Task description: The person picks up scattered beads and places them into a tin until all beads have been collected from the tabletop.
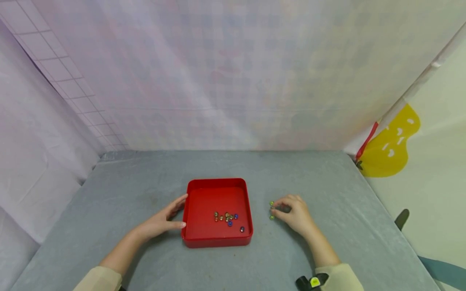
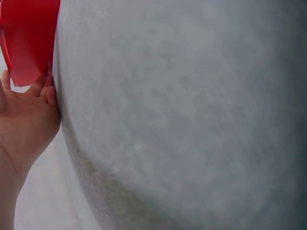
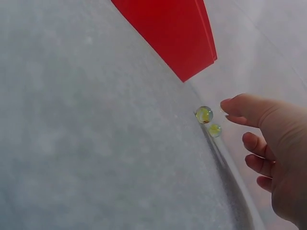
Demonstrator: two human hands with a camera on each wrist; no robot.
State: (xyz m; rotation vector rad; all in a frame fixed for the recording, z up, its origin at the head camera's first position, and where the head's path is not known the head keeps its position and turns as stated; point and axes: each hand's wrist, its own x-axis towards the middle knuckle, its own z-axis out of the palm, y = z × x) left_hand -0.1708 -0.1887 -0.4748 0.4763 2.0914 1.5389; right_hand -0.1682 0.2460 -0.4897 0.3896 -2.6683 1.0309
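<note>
A red square tray (image 1: 214,242) holds several small glass marbles (image 1: 227,215), gold-brown, blue and one dark, mostly in its lower right part. My left hand (image 1: 160,220) rests against the tray's left wall, fingers spread and thumb touching near the front; the left wrist view shows the palm (image 2: 26,120) beside the red wall. To the right of the tray, my right hand (image 1: 296,214) pinches a clear marble (image 1: 272,207) between thumb and forefinger, mostly covered by the fingertips in the right wrist view. Two yellow-green marbles (image 3: 204,115) lie on the cloth close by.
Grey cloth (image 1: 160,262) covers the table. Behind it hangs a pale checked curtain (image 1: 233,81), with white sheeting (image 1: 36,141) at the left and a printed sheet (image 1: 429,202) at the right. A black strap with a yellow-green piece (image 1: 314,281) sits at my right wrist.
</note>
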